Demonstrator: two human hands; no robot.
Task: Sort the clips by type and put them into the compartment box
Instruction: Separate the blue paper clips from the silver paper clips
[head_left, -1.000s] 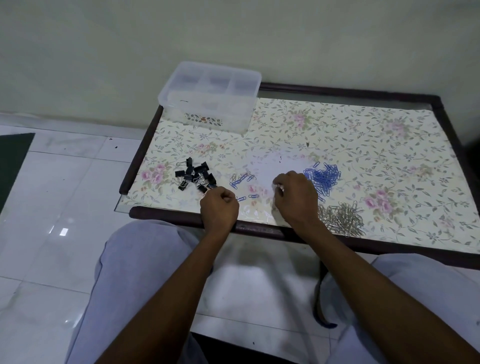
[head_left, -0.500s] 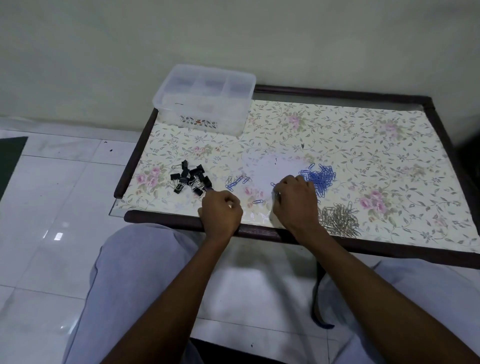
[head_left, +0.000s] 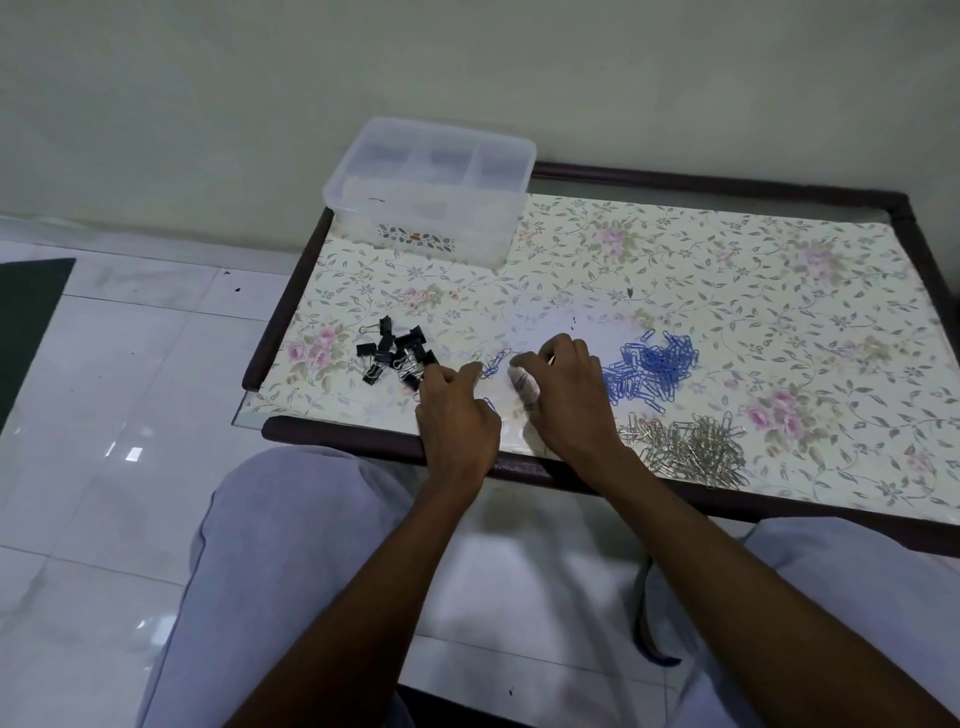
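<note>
Low down in the head view, both hands work at the table's front edge. My left hand (head_left: 457, 415) reaches forward with its fingers stretched out. The fingertips touch the table between the black binder clips (head_left: 395, 356) and a few loose blue paper clips (head_left: 493, 364). My right hand (head_left: 566, 400) sits beside it with curled fingers, and a small silver clip shows at its fingertips. The blue paper clip pile (head_left: 649, 371) lies just right of that hand, with the silver paper clip pile (head_left: 691, 447) nearer the edge. The clear compartment box (head_left: 431, 192) stands at the back left, lid on.
The table (head_left: 727, 270) has a floral cover and a dark raised rim, and it stands against a wall. White floor tiles and a dark mat (head_left: 26, 322) lie to the left. My knees in grey trousers are under the front edge.
My left hand has uncurled from a fist and reached forward towards the binder clips. My right hand has shifted slightly forward and left. The view has tilted a little.
</note>
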